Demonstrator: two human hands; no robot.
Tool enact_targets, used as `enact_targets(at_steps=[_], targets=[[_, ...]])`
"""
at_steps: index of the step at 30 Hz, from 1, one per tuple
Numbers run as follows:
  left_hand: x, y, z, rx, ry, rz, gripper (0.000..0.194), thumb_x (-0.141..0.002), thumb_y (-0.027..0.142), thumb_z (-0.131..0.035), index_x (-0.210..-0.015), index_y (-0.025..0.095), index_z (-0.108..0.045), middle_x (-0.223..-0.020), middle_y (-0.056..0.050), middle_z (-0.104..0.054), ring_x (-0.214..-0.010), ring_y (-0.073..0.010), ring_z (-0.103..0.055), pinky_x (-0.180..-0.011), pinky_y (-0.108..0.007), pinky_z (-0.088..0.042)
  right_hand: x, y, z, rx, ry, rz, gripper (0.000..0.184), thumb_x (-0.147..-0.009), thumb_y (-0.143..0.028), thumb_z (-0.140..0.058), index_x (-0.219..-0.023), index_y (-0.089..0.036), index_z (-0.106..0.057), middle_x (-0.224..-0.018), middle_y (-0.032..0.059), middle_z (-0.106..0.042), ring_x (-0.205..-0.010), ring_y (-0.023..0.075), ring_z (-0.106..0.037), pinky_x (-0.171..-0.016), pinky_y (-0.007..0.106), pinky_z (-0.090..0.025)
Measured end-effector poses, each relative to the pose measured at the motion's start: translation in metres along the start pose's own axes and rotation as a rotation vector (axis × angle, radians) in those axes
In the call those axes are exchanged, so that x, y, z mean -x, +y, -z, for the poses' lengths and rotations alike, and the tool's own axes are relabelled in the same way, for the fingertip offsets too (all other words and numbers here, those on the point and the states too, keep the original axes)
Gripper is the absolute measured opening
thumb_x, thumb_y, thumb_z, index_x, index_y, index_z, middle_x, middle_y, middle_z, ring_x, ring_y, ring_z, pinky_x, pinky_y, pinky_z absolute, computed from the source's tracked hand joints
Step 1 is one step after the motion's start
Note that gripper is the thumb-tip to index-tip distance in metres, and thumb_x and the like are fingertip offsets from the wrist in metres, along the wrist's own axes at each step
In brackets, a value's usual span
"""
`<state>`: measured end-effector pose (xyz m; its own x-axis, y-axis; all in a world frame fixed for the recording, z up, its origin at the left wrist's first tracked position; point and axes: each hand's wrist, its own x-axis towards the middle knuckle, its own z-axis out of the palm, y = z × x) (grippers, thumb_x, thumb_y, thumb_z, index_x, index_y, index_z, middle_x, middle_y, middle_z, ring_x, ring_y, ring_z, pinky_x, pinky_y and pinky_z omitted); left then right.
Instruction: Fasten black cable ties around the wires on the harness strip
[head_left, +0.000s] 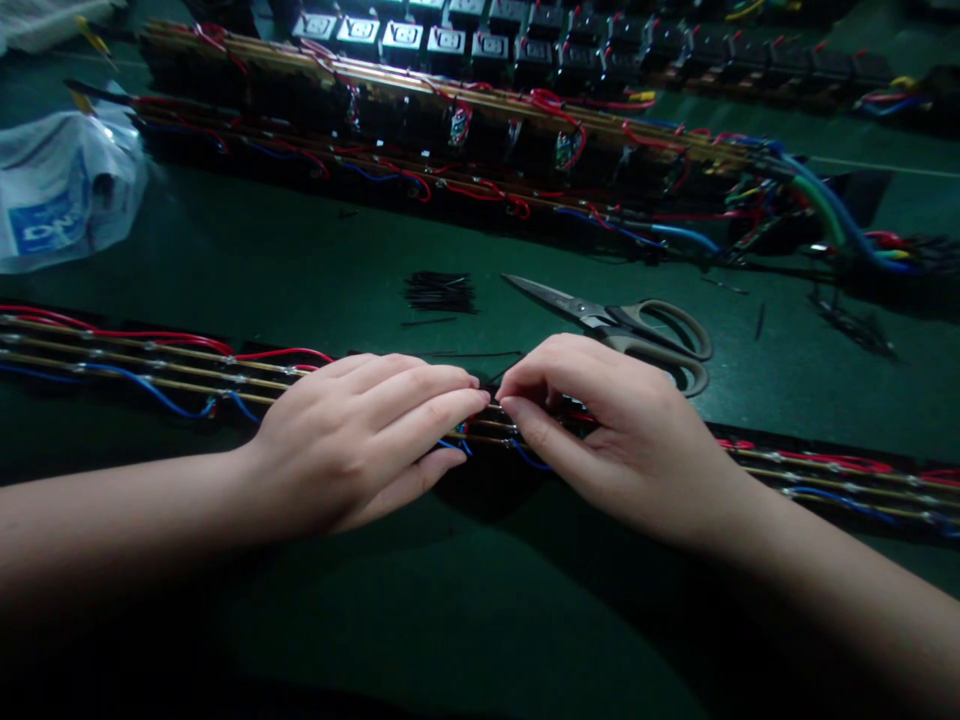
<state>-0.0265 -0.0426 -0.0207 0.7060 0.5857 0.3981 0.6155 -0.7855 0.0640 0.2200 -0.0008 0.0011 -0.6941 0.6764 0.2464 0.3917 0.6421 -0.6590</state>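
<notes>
A long black strip with brass bars and red and blue wires (187, 355) runs across the table under both hands. My left hand (367, 435) is laid over its middle, fingers together on top and thumb along the near side, gripping it. Close by on the right, my right hand (622, 430) has its thumb and index finger pinched on a thin black cable tie (493, 380), partly hidden by the fingers. Just beyond the right hand lie scissors (607, 318) with grey-black handles. A small pile of black cable ties (439, 292) sits left of the blades.
Farther back, more wired strips with brass bars (450, 85) lie across the green table (300, 255), beside rows of sockets (401, 36). A clear plastic bag (71, 190) is at the left. Black scraps (851, 322) lie at the right.
</notes>
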Motion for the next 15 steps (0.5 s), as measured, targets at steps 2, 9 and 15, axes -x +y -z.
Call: enact_targets(at_steps=[2, 9, 15], targets=[[-0.0003, -0.0002, 0.0, -0.001, -0.002, -0.001, 0.033, -0.104, 0.031, -0.06, -0.132, 0.014, -0.06, -0.125, -0.009, -0.074, -0.109, -0.024, -0.071, -0.09, -0.036, -0.053, 0.0002, 0.0005, -0.0003, -0.001, -0.001, 0.006, 0.01, -0.097, -0.01, -0.06, -0.092, -0.011, -0.069, -0.083, 0.0048, -0.067, -0.076, 0.0146, -0.059, -0.067, 0.027, -0.046], [-0.0016, 0.0001, -0.0003, 0.005, -0.004, -0.007, 0.033, -0.104, 0.03, -0.061, -0.132, 0.015, -0.059, -0.13, -0.009, -0.073, -0.111, -0.0244, -0.071, -0.091, -0.037, -0.054, 0.0002, 0.001, -0.0007, 0.001, 0.003, 0.019, 0.009, -0.097, -0.01, -0.061, -0.094, -0.01, -0.069, -0.087, 0.0061, -0.068, -0.078, 0.0152, -0.061, -0.069, 0.027, -0.047], [-0.0018, -0.0003, -0.0002, 0.003, 0.003, -0.011, 0.032, -0.103, 0.03, -0.061, -0.131, 0.015, -0.059, -0.128, -0.009, -0.075, -0.108, -0.0247, -0.072, -0.088, -0.037, -0.055, -0.0007, 0.001, -0.0017, -0.005, -0.01, 0.006, 0.01, -0.098, -0.011, -0.06, -0.097, -0.01, -0.07, -0.087, 0.0056, -0.069, -0.075, 0.014, -0.059, -0.068, 0.027, -0.046]])
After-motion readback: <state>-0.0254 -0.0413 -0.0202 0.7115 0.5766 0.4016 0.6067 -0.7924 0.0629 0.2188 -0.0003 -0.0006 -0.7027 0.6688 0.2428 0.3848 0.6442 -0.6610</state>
